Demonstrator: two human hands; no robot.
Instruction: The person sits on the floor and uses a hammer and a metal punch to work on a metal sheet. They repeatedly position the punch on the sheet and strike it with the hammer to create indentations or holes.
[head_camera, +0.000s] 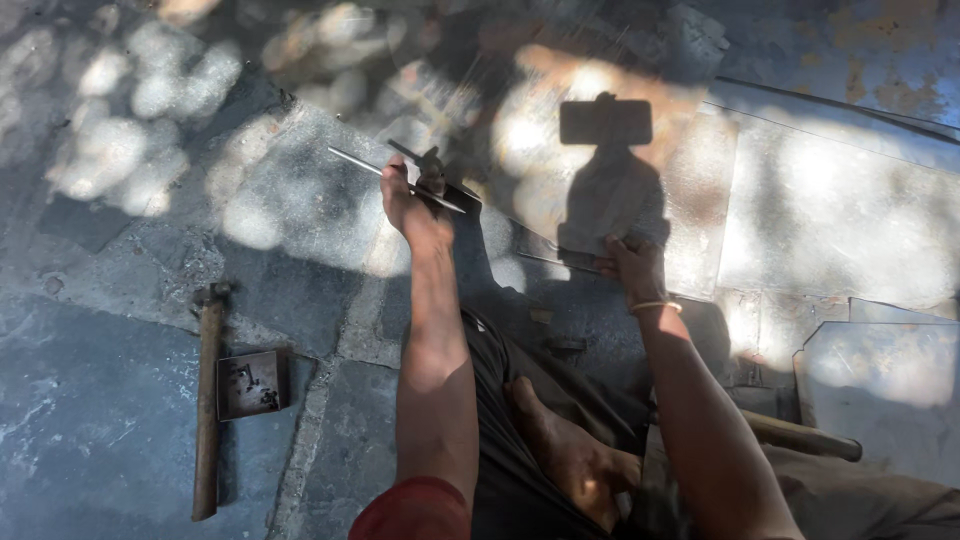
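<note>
- Two bare hands work over a large metal sheet (800, 200) that lies flat on a stone floor (120, 420), seen from above by the person's own head camera.
- The left hand (415, 205) is raised near the middle of the view, fingers closed around a thin metal rod (360, 165). The rod sticks out to the left of the fist and slants down to the right across it.
- A second dark metal piece (425, 160) pokes up just behind that fist; what it is cannot be told.
- The right hand (632, 268) rests lower and to the right, on the near edge of the metal sheet. Its fingers are curled over the edge, gripping it. A thin yellow bangle (655, 306) circles the wrist.
- The person's bare foot (570, 455) lies between the two forearms, at the bottom centre.
- A hammer (207, 400) with a long wooden handle lies on the floor well to the left, head pointing away from the person.
- A small square metal plate (252, 383) sits just beside the hammer handle, on its right.
- A wooden handle (800, 437) juts out to the right from behind the right forearm.
- Patchy sunlight and shadow cover the floor and sheet, including the shadow (608, 170) of the person's head with the camera on top.
</note>
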